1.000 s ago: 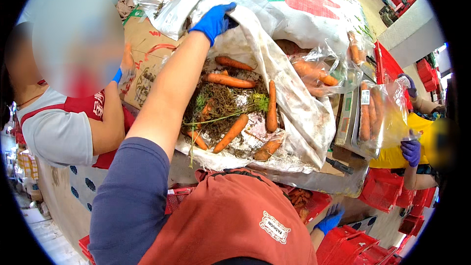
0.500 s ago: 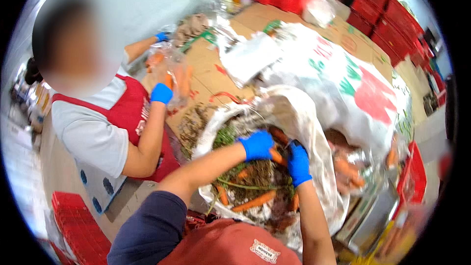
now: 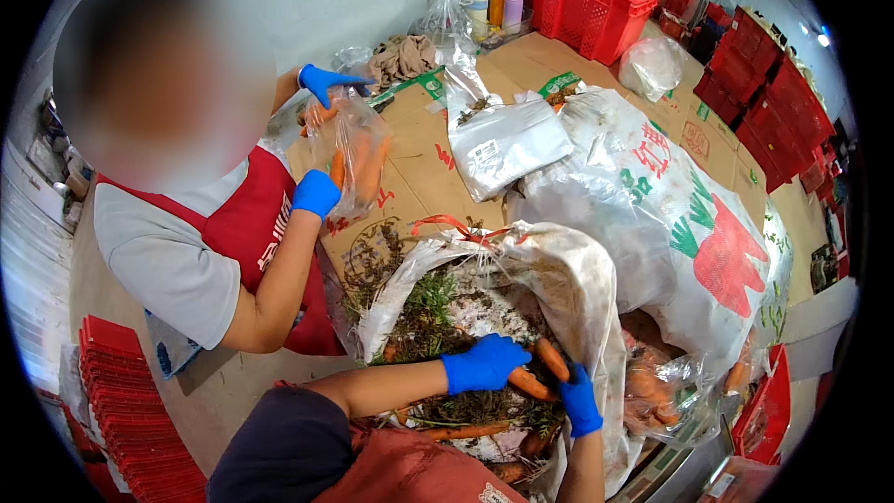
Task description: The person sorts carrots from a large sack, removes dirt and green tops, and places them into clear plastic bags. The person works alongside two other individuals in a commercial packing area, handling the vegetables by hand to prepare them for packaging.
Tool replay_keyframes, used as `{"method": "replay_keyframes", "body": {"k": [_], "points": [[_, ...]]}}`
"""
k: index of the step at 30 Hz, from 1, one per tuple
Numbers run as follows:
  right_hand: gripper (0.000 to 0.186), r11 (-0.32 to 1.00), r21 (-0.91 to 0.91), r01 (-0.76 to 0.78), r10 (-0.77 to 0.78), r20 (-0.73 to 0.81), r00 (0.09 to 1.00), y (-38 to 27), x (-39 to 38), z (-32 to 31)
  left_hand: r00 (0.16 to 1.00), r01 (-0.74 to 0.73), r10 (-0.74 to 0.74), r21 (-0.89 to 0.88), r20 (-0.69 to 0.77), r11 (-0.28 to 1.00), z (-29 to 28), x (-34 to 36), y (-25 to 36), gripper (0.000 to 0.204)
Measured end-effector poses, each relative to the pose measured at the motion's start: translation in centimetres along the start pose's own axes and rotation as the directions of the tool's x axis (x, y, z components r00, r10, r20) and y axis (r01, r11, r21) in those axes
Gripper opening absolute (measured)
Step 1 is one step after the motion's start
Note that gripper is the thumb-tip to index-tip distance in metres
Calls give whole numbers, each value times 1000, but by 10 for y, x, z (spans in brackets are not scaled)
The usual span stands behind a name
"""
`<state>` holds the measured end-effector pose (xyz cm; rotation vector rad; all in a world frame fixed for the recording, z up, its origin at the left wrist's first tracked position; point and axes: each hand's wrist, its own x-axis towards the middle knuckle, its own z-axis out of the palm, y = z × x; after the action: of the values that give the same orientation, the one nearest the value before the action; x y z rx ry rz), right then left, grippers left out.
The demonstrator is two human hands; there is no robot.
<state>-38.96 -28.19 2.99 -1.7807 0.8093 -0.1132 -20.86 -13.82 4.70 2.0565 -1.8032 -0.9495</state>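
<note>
My left hand (image 3: 482, 365), in a blue glove, is closed on one end of a carrot (image 3: 534, 385) that points towards my right hand. My right hand (image 3: 581, 402), also gloved, grips a second carrot (image 3: 552, 360) by its lower end. Both hands are over an open white woven sack (image 3: 579, 265) with its rim folded back. Inside the sack, green carrot tops (image 3: 430, 298) and dark plant debris lie around more carrots, such as a long carrot (image 3: 466, 430) near my apron.
To the left, a co-worker in a red apron (image 3: 237, 224) holds a clear bag of carrots (image 3: 358, 154). A full printed sack (image 3: 652, 214) lies on the cardboard (image 3: 410, 182) beside silver-white plastic bags (image 3: 507, 144). Red crates (image 3: 591, 0) stand behind; bagged carrots (image 3: 652, 387) sit at right.
My hands have shifted slightly lower and right in the picture as the view moved. A second carrot now shows clearly in my right hand. The co-worker's far hand has opened out over the bag.
</note>
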Motion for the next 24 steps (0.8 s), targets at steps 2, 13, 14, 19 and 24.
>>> {"method": "replay_keyframes", "body": {"k": [2, 13, 14, 19, 24], "points": [[41, 984, 176, -37, 53, -90, 995, 13, -22, -13, 998, 30, -38, -138, -59, 990, -22, -18, -3, 55], [30, 895, 430, -121, 218, -182, 959, -1, -129, 3, 828, -376, -478, -923, -293, -87, -91, -89, -33, 51], [30, 856, 501, -127, 229, -147, 962, -2, -136, 7, 793, -394, -558, -904, -243, -166, -97, -92, -39, 50], [33, 787, 608, -104, 250, -160, 955, 6, -158, 24, 770, -508, -548, -833, -327, -217, -103, -103, -42, 40], [35, 718, 688, -101, 299, -174, 938, 9, -178, 24, 835, -401, -489, -888, -253, -225, -79, -104, -23, 47]]}}
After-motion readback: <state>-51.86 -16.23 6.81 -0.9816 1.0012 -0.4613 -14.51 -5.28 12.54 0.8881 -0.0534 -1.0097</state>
